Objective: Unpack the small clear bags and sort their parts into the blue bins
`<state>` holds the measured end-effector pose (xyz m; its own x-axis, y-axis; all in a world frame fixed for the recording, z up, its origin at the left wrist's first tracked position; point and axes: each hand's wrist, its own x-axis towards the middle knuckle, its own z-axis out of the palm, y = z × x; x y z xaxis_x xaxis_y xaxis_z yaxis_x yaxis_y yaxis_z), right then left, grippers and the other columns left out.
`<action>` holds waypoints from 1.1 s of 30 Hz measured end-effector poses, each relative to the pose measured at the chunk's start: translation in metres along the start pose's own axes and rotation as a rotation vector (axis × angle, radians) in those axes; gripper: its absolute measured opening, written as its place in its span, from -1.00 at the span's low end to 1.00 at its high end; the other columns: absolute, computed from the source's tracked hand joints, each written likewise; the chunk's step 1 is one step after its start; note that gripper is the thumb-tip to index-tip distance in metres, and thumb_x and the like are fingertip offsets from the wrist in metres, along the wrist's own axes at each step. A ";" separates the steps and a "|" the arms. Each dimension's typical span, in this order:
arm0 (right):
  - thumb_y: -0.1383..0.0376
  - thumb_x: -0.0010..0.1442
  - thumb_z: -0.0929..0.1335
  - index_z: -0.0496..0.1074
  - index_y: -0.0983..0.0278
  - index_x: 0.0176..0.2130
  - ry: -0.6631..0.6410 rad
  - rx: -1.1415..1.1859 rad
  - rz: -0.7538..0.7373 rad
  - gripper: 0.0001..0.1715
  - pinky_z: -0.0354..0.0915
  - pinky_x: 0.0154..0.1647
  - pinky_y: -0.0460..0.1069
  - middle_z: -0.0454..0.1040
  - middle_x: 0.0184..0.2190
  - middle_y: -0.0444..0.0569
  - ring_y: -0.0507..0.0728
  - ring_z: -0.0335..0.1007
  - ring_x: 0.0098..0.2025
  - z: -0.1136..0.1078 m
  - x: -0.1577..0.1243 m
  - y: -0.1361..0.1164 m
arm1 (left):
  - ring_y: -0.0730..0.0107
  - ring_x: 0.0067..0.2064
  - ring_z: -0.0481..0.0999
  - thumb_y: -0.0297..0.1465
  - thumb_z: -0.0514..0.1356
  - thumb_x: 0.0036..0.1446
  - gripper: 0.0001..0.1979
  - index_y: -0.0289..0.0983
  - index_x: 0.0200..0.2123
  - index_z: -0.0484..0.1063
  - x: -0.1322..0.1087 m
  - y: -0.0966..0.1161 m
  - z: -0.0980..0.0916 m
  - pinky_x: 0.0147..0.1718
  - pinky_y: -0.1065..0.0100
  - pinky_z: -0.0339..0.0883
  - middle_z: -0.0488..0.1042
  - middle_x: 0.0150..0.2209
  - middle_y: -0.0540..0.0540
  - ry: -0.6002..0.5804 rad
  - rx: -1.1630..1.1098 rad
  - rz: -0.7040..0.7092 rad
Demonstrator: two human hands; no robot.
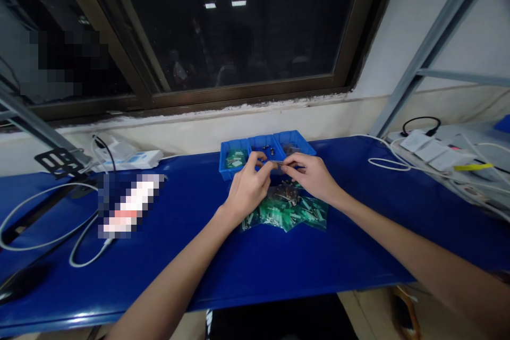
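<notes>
My left hand point(252, 183) and my right hand point(308, 172) meet above the table, fingertips pinched around a small thin piece point(278, 163). It looks dark and metallic, but its kind is too small to make out. Just behind the hands stands a blue parts bin point(228, 173) with three compartments. Green and white pieces point(236, 158) lie in its left compartment, a few small dark parts point(272, 152) in the middle one, and brownish parts in the right one. Beneath my hands are green-tinted plastic bags point(285, 215) of small parts and a clear bag point(287, 193) with brownish metal pieces.
On the left, a white cable point(75, 255) runs to a blurred-out device point(131, 207) on the blue table point(167, 276). A power strip point(139, 160) is behind it. White adapters point(434, 153) and cables crowd the right side. A window point(247, 26) rises beyond the table.
</notes>
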<state>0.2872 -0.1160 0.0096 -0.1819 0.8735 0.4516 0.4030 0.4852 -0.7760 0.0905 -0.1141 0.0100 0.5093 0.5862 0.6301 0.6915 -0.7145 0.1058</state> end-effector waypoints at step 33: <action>0.30 0.19 0.35 0.51 0.21 -0.19 -0.083 0.402 0.135 -0.83 0.35 -0.46 -0.03 0.52 -0.29 -0.02 0.08 0.42 -0.35 0.005 0.001 -0.001 | 0.38 -0.23 0.50 -0.40 0.07 0.32 -0.82 -0.24 -0.03 0.32 -0.008 0.001 0.001 -0.28 0.33 0.47 0.38 -0.12 -0.11 0.067 -0.070 -0.066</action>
<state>0.2827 -0.1153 0.0084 -0.2298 0.9225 0.3102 0.0494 0.3294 -0.9429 0.0873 -0.1188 0.0044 0.4270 0.6077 0.6696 0.6840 -0.7014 0.2004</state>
